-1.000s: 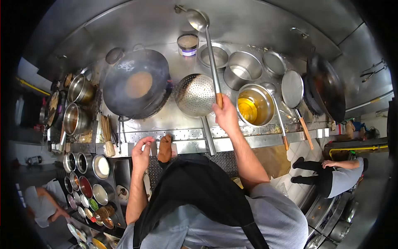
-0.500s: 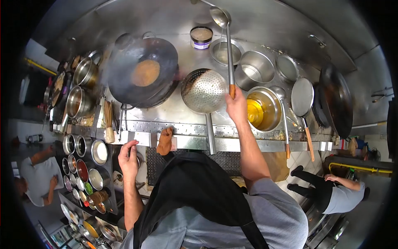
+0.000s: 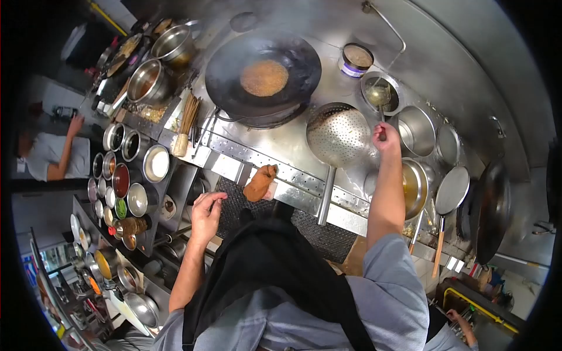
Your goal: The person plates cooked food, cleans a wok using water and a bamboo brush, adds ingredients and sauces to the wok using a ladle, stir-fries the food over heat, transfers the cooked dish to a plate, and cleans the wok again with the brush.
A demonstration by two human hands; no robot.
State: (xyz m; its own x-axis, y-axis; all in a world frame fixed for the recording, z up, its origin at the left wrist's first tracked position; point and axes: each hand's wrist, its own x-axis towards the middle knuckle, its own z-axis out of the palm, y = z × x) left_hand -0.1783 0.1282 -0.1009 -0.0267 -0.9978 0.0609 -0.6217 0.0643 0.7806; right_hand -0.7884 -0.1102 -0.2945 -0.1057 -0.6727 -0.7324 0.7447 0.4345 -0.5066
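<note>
My right hand (image 3: pixel 386 138) is closed around the handle of a ladle (image 3: pixel 377 96). The ladle's bowl is over or in a round metal basin (image 3: pixel 393 104) at the back of the counter, under a thin spout (image 3: pixel 403 44). My left hand (image 3: pixel 206 217) hangs in front of the counter edge, loosely bent and holding nothing, near a brown cloth (image 3: pixel 259 184). A perforated strainer (image 3: pixel 338 137) lies between my right hand and a black wok (image 3: pixel 225 88), its handle over the edge. Brown, grainy-looking food (image 3: pixel 264 78) sits in the wok, with steam above it.
Sauce and seasoning pots (image 3: pixel 156 163) stand at left, near a bamboo brush (image 3: pixel 188 126). To the right are a steel pot (image 3: pixel 417 131), an oil pot (image 3: pixel 414 190), a fine sieve (image 3: pixel 452 191) and a large leaning wok (image 3: pixel 493 210). Another person (image 3: pixel 55 155) stands far left.
My right hand has lowered the ladle from upright above the counter to the basin at the back. My left hand stays in front of the edge. The whole view has turned.
</note>
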